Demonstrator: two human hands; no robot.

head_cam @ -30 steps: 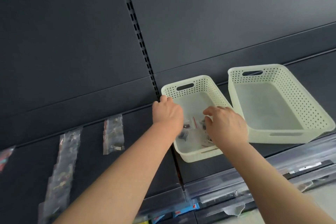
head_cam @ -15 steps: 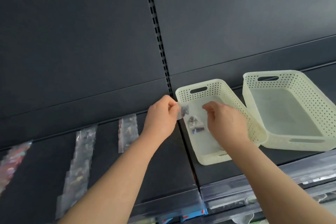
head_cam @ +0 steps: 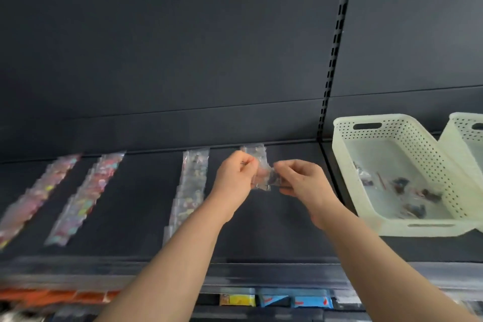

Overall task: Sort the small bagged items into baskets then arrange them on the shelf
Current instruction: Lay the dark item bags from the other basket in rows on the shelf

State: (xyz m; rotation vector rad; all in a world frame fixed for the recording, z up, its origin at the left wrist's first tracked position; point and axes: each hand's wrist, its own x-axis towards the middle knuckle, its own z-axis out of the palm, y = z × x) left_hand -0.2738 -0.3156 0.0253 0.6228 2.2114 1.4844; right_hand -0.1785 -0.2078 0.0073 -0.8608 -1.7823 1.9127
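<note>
My left hand [head_cam: 235,178] and right hand [head_cam: 304,183] pinch one bag [head_cam: 261,179]. Right of grip: basket [head_cam: 423,154] holding several bags [head_cam: 415,210], contents blurred. Second basket [head_cam: 467,125] cut off.

Dark grey metal shelf [head_cam: 130,217]. On left half, three overlapped rows of small clear plastic bags lying flat: far-left pastel row [head_cam: 39,191], second pastel row [head_cam: 86,196], paler third row [head_cam: 189,185]. Lone clear bag [head_cam: 257,150] at back edge. At right, pale yellow perforated plastic basket [head_cam: 392,227], second matching basket [head_cam: 460,123] beside it.
</note>
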